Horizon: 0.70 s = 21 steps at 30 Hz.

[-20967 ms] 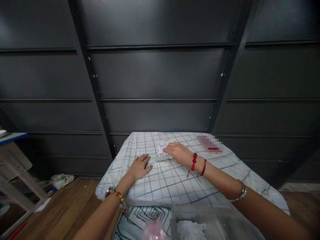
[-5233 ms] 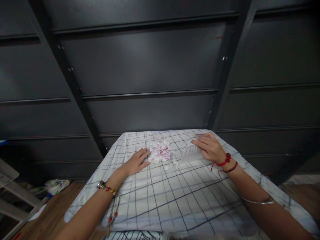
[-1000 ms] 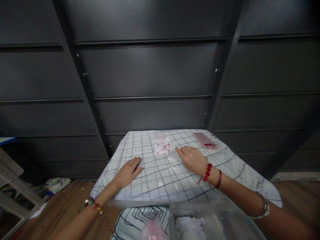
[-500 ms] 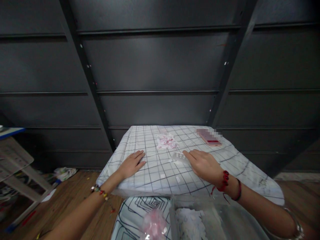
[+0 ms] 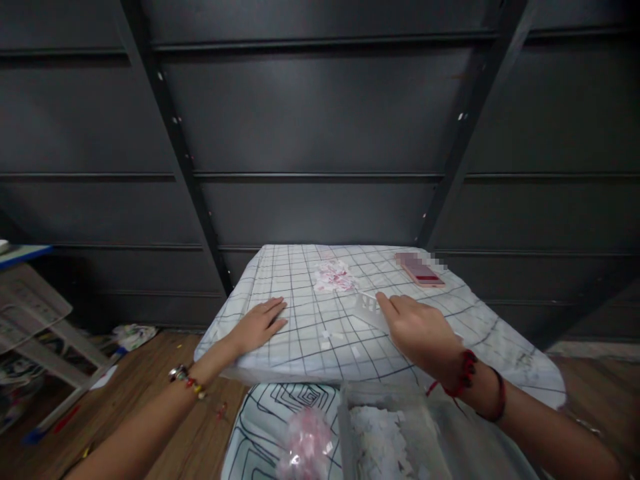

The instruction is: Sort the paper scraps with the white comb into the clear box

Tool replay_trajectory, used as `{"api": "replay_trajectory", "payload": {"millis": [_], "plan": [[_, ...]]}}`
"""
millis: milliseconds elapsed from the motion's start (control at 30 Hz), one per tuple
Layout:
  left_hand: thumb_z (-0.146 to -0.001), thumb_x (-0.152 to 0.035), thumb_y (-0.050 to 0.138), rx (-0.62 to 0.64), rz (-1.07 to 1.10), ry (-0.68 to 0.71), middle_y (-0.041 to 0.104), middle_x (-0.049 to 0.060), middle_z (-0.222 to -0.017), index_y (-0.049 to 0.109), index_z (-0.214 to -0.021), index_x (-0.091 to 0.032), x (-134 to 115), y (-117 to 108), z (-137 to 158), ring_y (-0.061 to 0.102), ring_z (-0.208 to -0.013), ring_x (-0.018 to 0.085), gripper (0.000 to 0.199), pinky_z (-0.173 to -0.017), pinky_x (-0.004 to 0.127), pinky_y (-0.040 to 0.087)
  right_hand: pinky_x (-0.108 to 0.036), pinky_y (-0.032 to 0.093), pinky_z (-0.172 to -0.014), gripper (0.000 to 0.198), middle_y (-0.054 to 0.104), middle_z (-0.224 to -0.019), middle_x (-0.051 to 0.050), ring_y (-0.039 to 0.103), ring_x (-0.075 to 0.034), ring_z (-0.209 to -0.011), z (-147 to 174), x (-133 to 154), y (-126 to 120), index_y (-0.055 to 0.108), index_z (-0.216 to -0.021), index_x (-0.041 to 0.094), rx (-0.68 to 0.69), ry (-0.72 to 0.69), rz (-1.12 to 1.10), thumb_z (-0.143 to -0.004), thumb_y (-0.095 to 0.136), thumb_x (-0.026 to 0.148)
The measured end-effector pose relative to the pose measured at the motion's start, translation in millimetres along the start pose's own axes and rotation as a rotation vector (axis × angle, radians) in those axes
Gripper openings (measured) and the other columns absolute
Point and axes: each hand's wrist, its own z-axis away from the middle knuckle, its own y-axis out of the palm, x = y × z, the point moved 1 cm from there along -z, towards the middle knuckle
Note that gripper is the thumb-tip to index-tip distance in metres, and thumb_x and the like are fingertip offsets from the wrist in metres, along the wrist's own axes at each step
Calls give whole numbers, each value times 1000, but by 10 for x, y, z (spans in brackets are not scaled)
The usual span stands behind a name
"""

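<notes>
My left hand (image 5: 260, 325) lies flat on the left side of the checked tablecloth (image 5: 295, 353), fingers stretched out and holding nothing. In my right hand (image 5: 417, 327), closed with the thumb on top, is a flat translucent white plastic piece (image 5: 369, 311) with cut-outs along its upper edge. Part of it is hidden by the fingers. Left of it, a few small white paper scraps (image 5: 326, 340) lie on the cloth. Beyond the hands is a small pile of pink and white paper scraps (image 5: 334, 276).
A phone (image 5: 421, 269) lies at the table's back right. Nearer me, a clear plastic box (image 5: 345, 427) holds white scraps, beside a clear bag with pink contents (image 5: 309, 443) on a patterned cushion (image 5: 260, 427). A dark panelled wall (image 5: 310, 120) stands behind the table.
My right hand has shifted right with the plastic piece, away from the small white scraps, which now show more fully. My left hand stays flat on the cloth. The view has tilted slightly.
</notes>
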Motion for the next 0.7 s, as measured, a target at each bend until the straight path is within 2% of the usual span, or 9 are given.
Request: {"api": "replay_trajectory", "payload": {"millis": [200,433,700], "plan": [[-90,-48,29,93,3,43,32,6,-139,36,-132,-19,59,-161,315,29,-127,21,51,-103,35,25,-24,42,-53,31,65,-75,-11,60,-17,-66,55,136,-154,58,-100,8,203,56,-54,-75,41,1],[-91,-45,27,75,1,17,34,7,-138,37,-131,-18,49,-186,405,29,-126,22,49,-102,38,26,-25,45,-56,31,66,-80,-12,63,-19,-71,-277,358,-397,54,-102,8,472,-18,-178,-76,41,-1],[-91,-45,30,14,19,46,35,5,-137,38,-131,-22,102,-119,431,32,-125,22,46,-102,39,27,-25,43,-56,23,66,-77,-12,64,-20,-72,-529,473,-416,56,-93,9,470,-62,-311,-79,40,3]]}}
